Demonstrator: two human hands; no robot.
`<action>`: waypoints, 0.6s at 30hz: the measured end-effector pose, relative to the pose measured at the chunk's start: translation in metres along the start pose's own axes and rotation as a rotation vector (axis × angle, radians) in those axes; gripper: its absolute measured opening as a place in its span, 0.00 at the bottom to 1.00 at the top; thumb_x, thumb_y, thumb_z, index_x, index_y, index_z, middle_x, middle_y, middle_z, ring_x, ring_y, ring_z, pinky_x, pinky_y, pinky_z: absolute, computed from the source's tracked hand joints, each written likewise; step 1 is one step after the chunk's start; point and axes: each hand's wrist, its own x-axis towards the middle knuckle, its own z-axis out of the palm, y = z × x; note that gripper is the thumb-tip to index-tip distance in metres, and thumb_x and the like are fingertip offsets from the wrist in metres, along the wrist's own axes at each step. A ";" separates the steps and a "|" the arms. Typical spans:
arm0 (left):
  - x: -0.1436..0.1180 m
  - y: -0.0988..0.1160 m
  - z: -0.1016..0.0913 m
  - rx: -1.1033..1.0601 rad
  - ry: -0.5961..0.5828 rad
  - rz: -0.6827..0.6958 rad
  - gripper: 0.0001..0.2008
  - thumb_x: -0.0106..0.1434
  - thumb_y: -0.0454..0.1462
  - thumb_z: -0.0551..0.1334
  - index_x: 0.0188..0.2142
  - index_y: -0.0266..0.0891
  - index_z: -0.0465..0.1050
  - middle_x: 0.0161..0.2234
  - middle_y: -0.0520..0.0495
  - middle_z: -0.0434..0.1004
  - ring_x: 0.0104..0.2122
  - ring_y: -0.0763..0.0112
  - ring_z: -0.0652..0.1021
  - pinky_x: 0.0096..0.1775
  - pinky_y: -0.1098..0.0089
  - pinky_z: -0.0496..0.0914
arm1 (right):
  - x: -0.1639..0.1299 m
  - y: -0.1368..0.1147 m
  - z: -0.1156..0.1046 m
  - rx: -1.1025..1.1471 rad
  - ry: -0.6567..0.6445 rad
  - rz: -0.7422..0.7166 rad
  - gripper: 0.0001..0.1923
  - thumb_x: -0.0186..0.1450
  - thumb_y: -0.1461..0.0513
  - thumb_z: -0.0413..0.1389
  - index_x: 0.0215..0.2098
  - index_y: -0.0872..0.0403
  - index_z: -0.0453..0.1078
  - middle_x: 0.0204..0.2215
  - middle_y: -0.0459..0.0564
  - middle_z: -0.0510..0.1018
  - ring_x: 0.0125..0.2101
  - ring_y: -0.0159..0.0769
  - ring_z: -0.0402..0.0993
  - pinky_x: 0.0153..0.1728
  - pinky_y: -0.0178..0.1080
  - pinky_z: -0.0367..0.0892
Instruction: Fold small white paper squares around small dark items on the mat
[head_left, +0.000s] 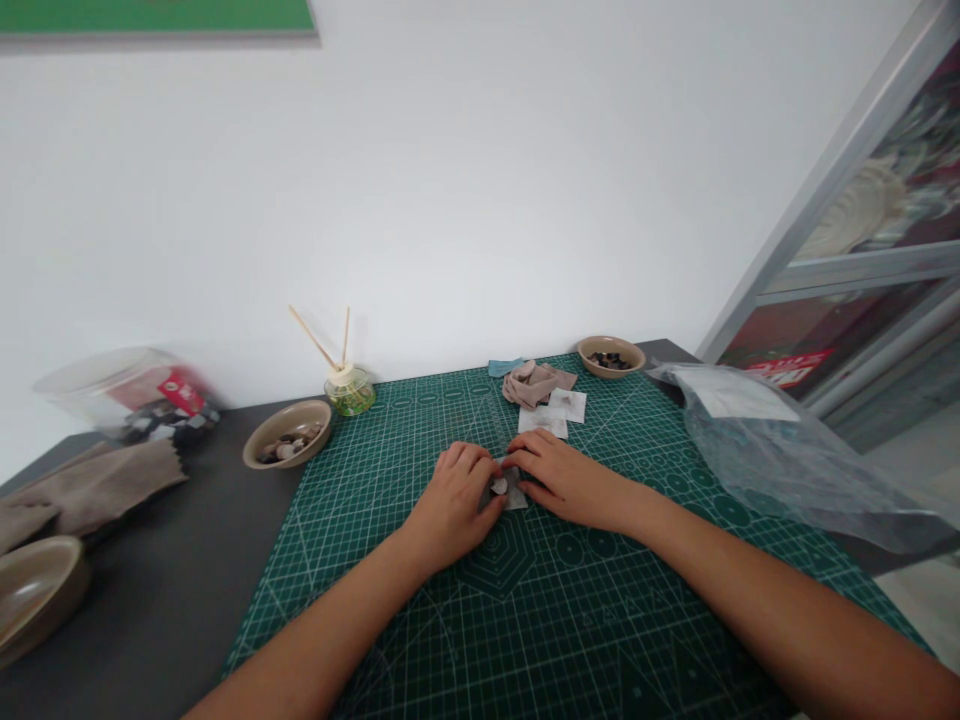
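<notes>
My left hand (456,502) rests on the green cutting mat (420,620), its thumb and fingers curled around a small pale stone-like piece (499,486). That piece lies on a thin whitish square sheet (517,492) between my hands. From the right, my right hand (568,478) reaches the sheet's edge with its fingers stretched and the thumb apart from them. Just beyond it are two white paper squares (544,422) and a crumpled beige cloth strip (534,384).
Brown bowls with small stones stand at left (255,450) and back right (637,358); another bowl (71,580) is near left. A reed diffuser (350,393), clear tub (97,385) and beige cloth (120,485) are left. A clear plastic bag (772,460) covers the mat's right side.
</notes>
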 end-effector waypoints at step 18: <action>0.000 -0.004 0.002 -0.034 0.011 0.015 0.08 0.59 0.29 0.59 0.38 0.41 0.66 0.42 0.46 0.69 0.45 0.60 0.68 0.49 0.55 0.65 | -0.001 -0.001 -0.001 -0.003 -0.006 0.001 0.14 0.64 0.69 0.51 0.48 0.55 0.66 0.45 0.56 0.68 0.48 0.44 0.63 0.49 0.49 0.64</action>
